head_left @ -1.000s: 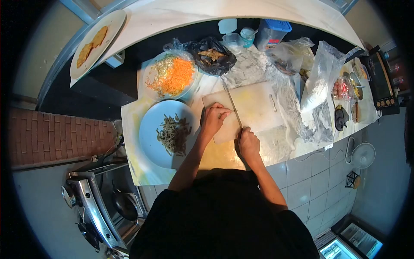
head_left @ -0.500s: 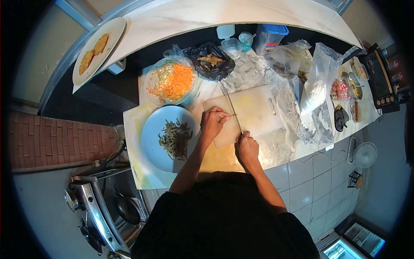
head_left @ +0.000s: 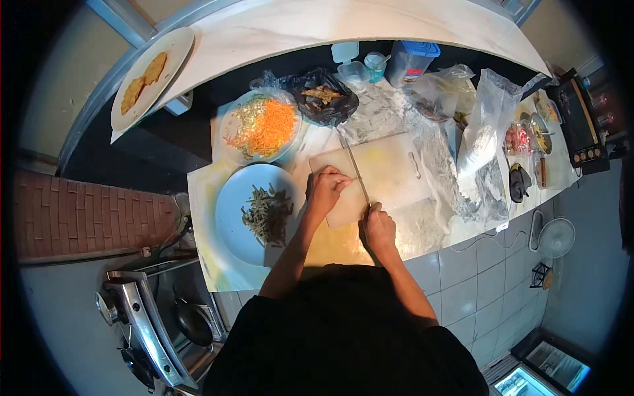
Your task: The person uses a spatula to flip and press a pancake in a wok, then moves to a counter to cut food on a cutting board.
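A pale cutting board (head_left: pixel 389 165) lies in front of me on the counter. My right hand (head_left: pixel 380 228) is closed around the handle of a long kitchen knife (head_left: pixel 356 168), whose blade points away from me across the board. Just left of the blade, my left hand (head_left: pixel 328 188) pinches a thin green bean (head_left: pixel 356 177), mostly hidden by the fingers, its tip at the blade. On the left stands a large blue plate (head_left: pixel 231 211) with a pile of cut green beans (head_left: pixel 267 214).
Beyond the plate is a bowl of shredded carrot (head_left: pixel 274 125) and sliced greens. Near it are a black plastic bag (head_left: pixel 340 112) with brown pieces and a blue-lidded container (head_left: pixel 406 63). Floury plastic bags (head_left: pixel 485 132) lie at right. A raised ledge (head_left: pixel 317 23) curves behind.
Both hands and the knife stay in nearly the same place over the board. The whole view has shifted very slightly.
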A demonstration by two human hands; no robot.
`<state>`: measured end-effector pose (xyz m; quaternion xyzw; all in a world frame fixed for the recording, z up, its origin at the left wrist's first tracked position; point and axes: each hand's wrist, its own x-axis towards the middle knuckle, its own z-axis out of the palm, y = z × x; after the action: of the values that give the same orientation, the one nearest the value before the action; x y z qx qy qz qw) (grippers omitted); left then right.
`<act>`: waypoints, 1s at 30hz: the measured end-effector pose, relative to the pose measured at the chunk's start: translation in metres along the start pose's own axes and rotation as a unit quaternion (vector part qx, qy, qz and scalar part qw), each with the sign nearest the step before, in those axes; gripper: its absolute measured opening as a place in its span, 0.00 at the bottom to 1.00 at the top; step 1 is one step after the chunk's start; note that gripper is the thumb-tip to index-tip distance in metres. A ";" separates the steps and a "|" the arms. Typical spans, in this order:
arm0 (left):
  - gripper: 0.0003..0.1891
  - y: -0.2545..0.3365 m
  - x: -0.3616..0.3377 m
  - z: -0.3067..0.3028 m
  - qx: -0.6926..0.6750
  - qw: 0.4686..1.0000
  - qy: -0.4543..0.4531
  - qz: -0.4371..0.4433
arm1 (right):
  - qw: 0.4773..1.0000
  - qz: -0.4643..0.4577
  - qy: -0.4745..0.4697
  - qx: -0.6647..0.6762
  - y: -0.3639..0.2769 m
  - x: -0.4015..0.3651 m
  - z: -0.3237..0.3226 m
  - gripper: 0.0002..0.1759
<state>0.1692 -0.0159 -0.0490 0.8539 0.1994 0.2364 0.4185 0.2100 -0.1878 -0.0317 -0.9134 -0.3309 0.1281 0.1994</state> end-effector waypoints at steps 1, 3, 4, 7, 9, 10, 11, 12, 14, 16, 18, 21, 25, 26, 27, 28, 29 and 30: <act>0.06 0.000 -0.003 0.000 0.002 1.000 0.002 0.000 | 1.000 0.000 0.001 -0.008 -0.001 -0.003 0.000 0.11; 0.06 -0.003 -0.003 0.000 0.004 1.000 0.002 0.003 | 1.000 -0.005 0.006 -0.007 -0.001 -0.003 0.000 0.12; 0.06 -0.004 -0.003 0.001 0.004 1.000 0.000 0.006 | 1.000 -0.008 0.001 -0.008 0.001 -0.003 0.001 0.12; 0.06 -0.006 -0.003 0.001 0.010 1.000 0.007 0.022 | 1.000 -0.015 0.001 -0.011 0.009 -0.001 0.007 0.12; 0.06 -0.007 -0.004 0.001 0.010 1.000 -0.003 0.012 | 1.000 -0.022 0.005 -0.011 0.010 -0.001 0.008 0.12; 0.06 -0.006 -0.003 0.000 0.011 1.000 -0.011 0.002 | 1.000 -0.025 0.006 -0.009 0.009 0.000 0.006 0.11; 0.06 -0.006 -0.002 0.000 0.010 1.000 -0.011 0.001 | 1.000 -0.026 0.006 -0.007 0.008 0.000 0.005 0.11; 0.06 -0.006 -0.001 0.000 0.017 1.000 -0.004 0.006 | 1.000 -0.026 0.005 -0.008 0.009 0.002 0.005 0.11; 0.06 -0.005 -0.005 0.001 0.024 1.000 -0.002 0.007 | 0.999 -0.024 -0.005 -0.039 0.012 0.003 0.007 0.11; 0.06 -0.005 -0.004 0.000 0.025 0.999 0.009 0.018 | 0.999 -0.018 -0.011 -0.039 0.008 0.001 0.001 0.11; 0.06 -0.003 -0.002 -0.001 0.027 0.999 0.001 0.017 | 0.999 -0.018 -0.012 -0.039 0.006 0.003 0.000 0.10; 0.06 -0.003 -0.003 0.000 0.032 0.999 -0.004 0.010 | 1.000 -0.022 0.005 -0.022 0.010 -0.001 0.007 0.11; 0.06 -0.003 -0.004 0.002 0.041 0.999 0.005 0.011 | 1.000 -0.016 0.001 -0.015 0.013 0.000 0.008 0.11; 0.06 -0.003 -0.005 0.003 0.042 0.999 0.004 0.011 | 1.000 -0.011 -0.005 -0.011 0.014 0.000 0.009 0.11; 0.06 -0.003 -0.005 0.003 0.047 0.999 0.006 0.013 | 1.000 -0.010 -0.006 -0.010 0.013 -0.001 0.009 0.11; 0.07 -0.004 -0.005 0.003 0.053 0.998 0.010 0.016 | 1.000 -0.009 0.000 -0.015 0.012 -0.001 0.008 0.11; 0.07 -0.004 -0.004 0.003 0.054 0.998 0.010 0.016 | 1.000 -0.008 0.006 -0.021 0.011 -0.001 0.006 0.11; 0.07 -0.003 -0.005 0.003 0.054 0.998 0.008 0.013 | 1.000 -0.006 0.005 -0.020 0.010 -0.001 0.004 0.11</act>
<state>0.1663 -0.0187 -0.0544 0.8760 0.2044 0.2370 0.3670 0.2128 -0.1942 -0.0399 -0.9156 -0.3383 0.1160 0.1836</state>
